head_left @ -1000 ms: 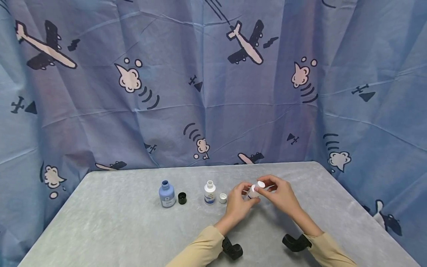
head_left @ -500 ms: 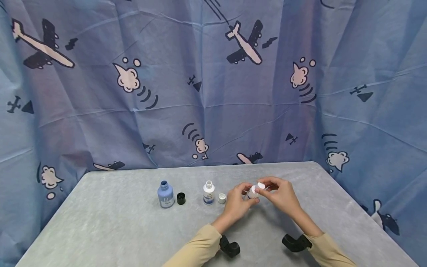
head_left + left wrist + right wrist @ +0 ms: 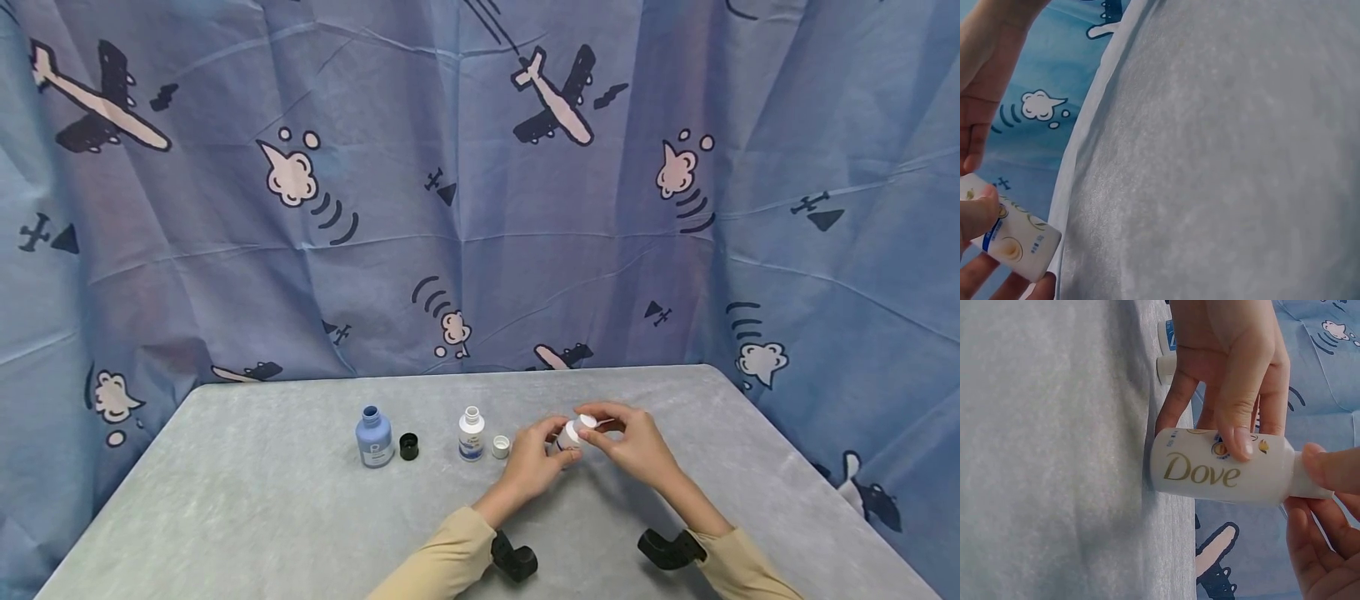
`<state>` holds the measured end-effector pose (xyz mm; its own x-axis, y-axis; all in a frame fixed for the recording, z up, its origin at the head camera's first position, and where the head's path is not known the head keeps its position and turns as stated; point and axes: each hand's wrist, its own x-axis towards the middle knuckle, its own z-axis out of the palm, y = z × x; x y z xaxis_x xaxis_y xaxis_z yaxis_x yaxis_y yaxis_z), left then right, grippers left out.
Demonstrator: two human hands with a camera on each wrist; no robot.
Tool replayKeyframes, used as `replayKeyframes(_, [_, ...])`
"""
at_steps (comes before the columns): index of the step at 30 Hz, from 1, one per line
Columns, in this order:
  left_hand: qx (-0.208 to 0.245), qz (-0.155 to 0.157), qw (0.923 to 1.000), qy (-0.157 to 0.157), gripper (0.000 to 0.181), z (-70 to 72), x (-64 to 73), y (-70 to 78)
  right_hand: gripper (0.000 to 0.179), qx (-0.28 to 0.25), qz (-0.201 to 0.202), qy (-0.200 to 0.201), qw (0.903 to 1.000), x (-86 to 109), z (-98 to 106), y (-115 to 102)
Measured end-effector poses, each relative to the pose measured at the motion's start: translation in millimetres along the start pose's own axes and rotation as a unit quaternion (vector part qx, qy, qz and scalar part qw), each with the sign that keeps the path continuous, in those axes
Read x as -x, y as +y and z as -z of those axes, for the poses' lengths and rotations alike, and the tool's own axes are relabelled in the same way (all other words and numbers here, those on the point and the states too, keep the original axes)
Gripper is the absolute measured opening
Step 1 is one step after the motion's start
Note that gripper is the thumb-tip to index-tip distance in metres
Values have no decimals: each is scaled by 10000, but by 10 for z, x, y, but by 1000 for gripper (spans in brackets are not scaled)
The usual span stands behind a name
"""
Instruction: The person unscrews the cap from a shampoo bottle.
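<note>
A small white Dove bottle point(image 3: 1235, 478) is held in my left hand point(image 3: 525, 462), with the thumb on one side and fingers on the other. In the head view the bottle leans, its top pointing up and right. My right hand point(image 3: 637, 446) pinches the white cap point(image 3: 1302, 484) at the bottle's neck between thumb and fingers. The left wrist view shows the bottle's back label point(image 3: 1013, 240), with my left thumb lying across it. Fingers cover part of the bottle in every view.
Left of my hands stand an uncapped white bottle point(image 3: 471, 439) with a white cap point(image 3: 501, 447) beside it, and an uncapped blue bottle point(image 3: 374, 443) with a black cap point(image 3: 408, 447). A grey cloth covers the table point(image 3: 262, 500). Behind hangs a blue airplane-print curtain point(image 3: 390, 192).
My right thumb and fingers have shifted slightly on the cap, the thumb now a little lower. My left hand keeps its hold on the bottle; the other bottles and caps stay put.
</note>
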<state>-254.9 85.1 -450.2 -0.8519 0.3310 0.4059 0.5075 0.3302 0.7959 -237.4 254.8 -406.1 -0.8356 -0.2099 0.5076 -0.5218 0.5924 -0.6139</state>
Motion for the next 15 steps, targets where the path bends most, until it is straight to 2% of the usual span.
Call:
replayKeyframes(9, [153,96,9988,-450,38,13,24,-10,30,-73,154,-420,9990,-8,2,32])
replayKeyframes(12, [179,198,9986,-450,39,13,28,-8,31,-36,144,-575,9982,-17,6,7])
replayKeyframes(15, [199,320,9988,-302,39,12,26,-2,32,-77,94,-659,9977,-22,7,-28])
